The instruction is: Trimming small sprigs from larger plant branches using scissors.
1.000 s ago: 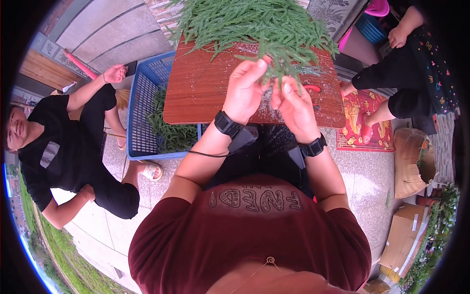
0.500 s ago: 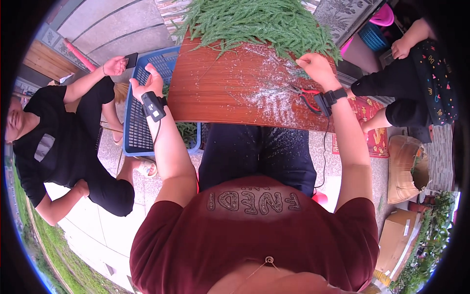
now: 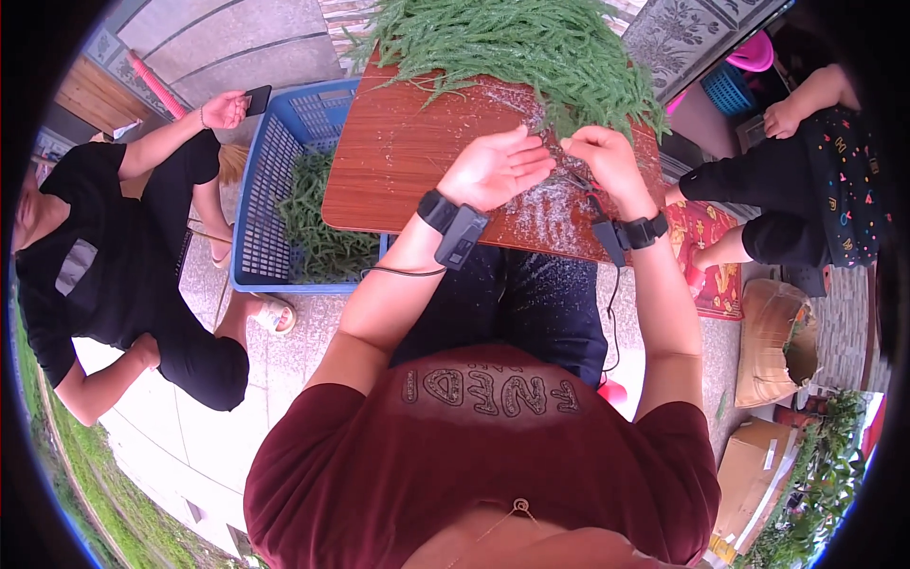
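My left hand (image 3: 500, 168) is held palm up over the wooden table, its fingers stretched out and nothing in it. Close to its fingertips, my right hand (image 3: 609, 163) has thumb and fingers pinched together; what they hold, if anything, cannot be made out. A large heap of green artificial-looking sprigs (image 3: 512, 43) covers the far part of the reddish-brown table (image 3: 398, 161). White flakes (image 3: 540, 218) are scattered on the tabletop near both hands. Red-handled pliers (image 3: 594, 201) lie beside my right hand, partly hidden by it.
At the table's left stands a blue plastic basket (image 3: 261, 248) with green sprigs (image 3: 327, 223) inside. A seated person in black (image 3: 114, 247) holds a phone (image 3: 257, 100) on the left. Another person (image 3: 806, 180) is at the right, near an opened carton (image 3: 773, 346).
My left hand has swung from above the basket rightward over the table, near my right hand. My right hand has come slightly nearer to me, its fingers still pinched.
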Action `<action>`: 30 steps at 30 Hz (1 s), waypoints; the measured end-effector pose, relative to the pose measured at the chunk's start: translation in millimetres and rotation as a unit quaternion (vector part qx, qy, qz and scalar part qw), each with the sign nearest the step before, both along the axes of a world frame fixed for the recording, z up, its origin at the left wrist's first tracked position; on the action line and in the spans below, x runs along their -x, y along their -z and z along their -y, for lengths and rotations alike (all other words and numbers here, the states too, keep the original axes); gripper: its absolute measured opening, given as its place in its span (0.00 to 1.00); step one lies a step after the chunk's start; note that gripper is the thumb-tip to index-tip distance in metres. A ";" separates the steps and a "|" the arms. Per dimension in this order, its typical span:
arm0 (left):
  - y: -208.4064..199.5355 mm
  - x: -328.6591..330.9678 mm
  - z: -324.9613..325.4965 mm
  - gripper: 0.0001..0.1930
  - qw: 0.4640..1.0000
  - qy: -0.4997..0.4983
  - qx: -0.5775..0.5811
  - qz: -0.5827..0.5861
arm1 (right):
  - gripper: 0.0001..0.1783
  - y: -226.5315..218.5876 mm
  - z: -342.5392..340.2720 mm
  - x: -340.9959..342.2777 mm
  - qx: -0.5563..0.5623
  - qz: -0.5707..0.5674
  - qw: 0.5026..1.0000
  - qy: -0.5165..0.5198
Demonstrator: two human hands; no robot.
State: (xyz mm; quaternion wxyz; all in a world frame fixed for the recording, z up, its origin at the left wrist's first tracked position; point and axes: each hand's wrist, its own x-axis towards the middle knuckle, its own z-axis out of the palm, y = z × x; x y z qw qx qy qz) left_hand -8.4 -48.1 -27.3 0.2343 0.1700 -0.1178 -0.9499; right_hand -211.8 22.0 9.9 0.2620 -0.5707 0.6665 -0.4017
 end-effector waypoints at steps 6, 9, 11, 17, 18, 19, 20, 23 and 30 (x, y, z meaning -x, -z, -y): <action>22.7 25.6 -23.3 0.15 0.997 0.021 0.071 -0.008 | 0.12 -9.4 -60.5 -54.3 0.066 -0.053 0.986 -0.143; 18.1 22.9 -26.7 0.13 0.991 -0.001 0.131 0.024 | 0.14 -22.1 -74.2 -45.9 -0.025 0.093 0.993 -0.075; 10.6 17.9 -27.8 0.12 0.972 -0.044 0.218 0.076 | 0.15 -24.1 -77.7 -36.3 -0.068 0.164 0.983 -0.042; -7.3 19.6 -42.9 0.12 0.842 -0.097 0.464 0.258 | 0.20 -26.9 -31.8 6.0 -0.039 0.146 0.984 0.097; -7.4 19.8 -46.2 0.11 0.749 -0.144 0.570 0.306 | 0.21 -27.7 -23.1 9.1 -0.058 0.136 0.985 0.088; -7.3 19.1 -49.1 0.11 0.637 -0.189 0.662 0.347 | 0.21 -29.2 -14.0 8.2 -0.056 0.137 0.985 0.088; -8.4 19.6 -53.5 0.11 0.634 -0.189 0.665 0.346 | 0.22 -32.5 -3.7 5.6 -0.077 0.128 0.983 0.105; -14.8 19.7 -70.3 0.11 0.558 -0.279 0.706 0.334 | 0.24 -42.0 18.0 5.3 -0.113 0.109 0.978 0.137; -35.2 10.6 -70.7 0.12 0.536 -0.345 0.731 0.243 | 0.20 -70.5 12.7 7.1 -0.207 0.027 0.977 0.041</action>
